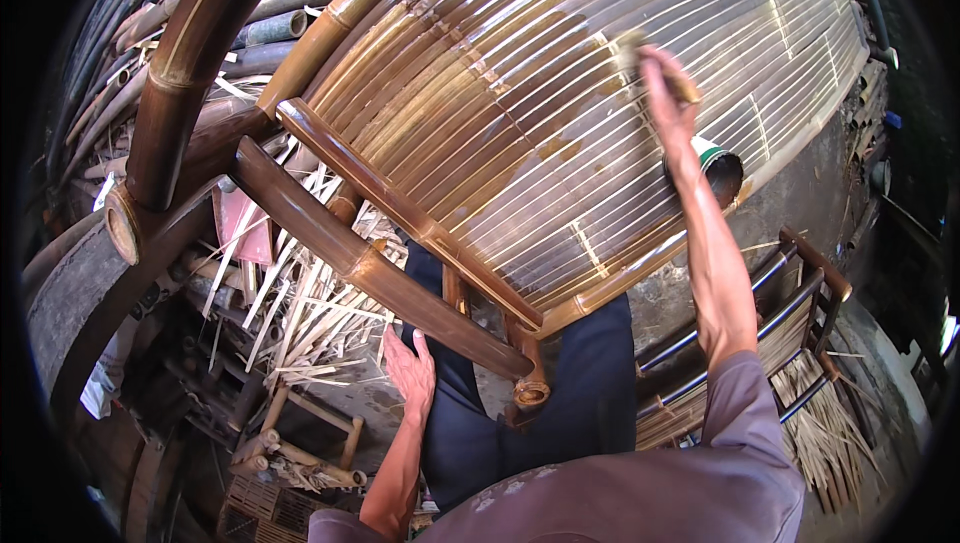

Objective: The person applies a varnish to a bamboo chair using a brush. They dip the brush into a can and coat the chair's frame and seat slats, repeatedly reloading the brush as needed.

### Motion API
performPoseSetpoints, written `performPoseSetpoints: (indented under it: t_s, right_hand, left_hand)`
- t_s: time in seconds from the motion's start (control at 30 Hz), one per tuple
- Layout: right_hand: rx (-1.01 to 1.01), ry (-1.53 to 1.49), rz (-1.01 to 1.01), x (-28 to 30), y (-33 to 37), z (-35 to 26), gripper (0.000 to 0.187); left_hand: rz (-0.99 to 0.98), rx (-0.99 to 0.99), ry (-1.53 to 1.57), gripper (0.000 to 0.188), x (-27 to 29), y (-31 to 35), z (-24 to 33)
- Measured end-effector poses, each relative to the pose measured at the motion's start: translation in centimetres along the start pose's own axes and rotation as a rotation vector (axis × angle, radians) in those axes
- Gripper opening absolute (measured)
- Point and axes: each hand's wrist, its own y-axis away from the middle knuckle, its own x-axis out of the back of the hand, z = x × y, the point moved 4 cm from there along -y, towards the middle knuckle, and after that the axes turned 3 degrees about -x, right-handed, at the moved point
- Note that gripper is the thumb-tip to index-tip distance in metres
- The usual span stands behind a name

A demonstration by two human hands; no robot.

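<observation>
My right hand (pixel 668 93) is closed round a paintbrush (pixel 630 48), its bristles at the slats of a bamboo bench (pixel 540 163). The slats under and left of the brush look dark, wet and glossy, while those toward the far right are paler. Just below my right wrist, an open can (pixel 722 175) with a green and white rim stands on the slats; its inside is dark. My left hand (pixel 410 373) hangs beside my thigh with fingers stretched out and nothing in them, below a thick brown bamboo rail (pixel 370 268).
Bamboo poles (pixel 270 33) are piled at the upper left. Pale bamboo shavings (pixel 310 333) cover the floor at left, near a small bamboo frame (pixel 320 443). Another dark bamboo piece (pixel 760 313) stands at right. A thick bamboo post (pixel 190 73) rises at the upper left.
</observation>
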Motion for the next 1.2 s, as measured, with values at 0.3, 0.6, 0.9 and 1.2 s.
performPoseSetpoints:
  t_s: [0.3,0.6,0.9,1.2]
  right_hand:
    - [0.015,-0.066,-0.916,-19.9,13.1,-1.1,0.026]
    - [-0.015,0.319,-0.055,-11.5,-5.3,0.3,0.065]
    - [-0.014,0.056,-0.138,-4.9,-3.7,0.2,0.022]
    - [-0.121,0.007,-0.636,-13.9,20.6,1.9,0.024]
  left_hand:
    - [-0.045,-0.032,-0.061,0.061,1.7,-1.7,2.1]
    - [0.022,0.005,-0.007,0.058,0.8,-3.3,-0.7]
    - [0.022,0.035,0.000,0.056,1.2,-2.8,-1.4]
    - [0.021,0.008,-0.037,0.055,1.0,-2.6,-0.7]
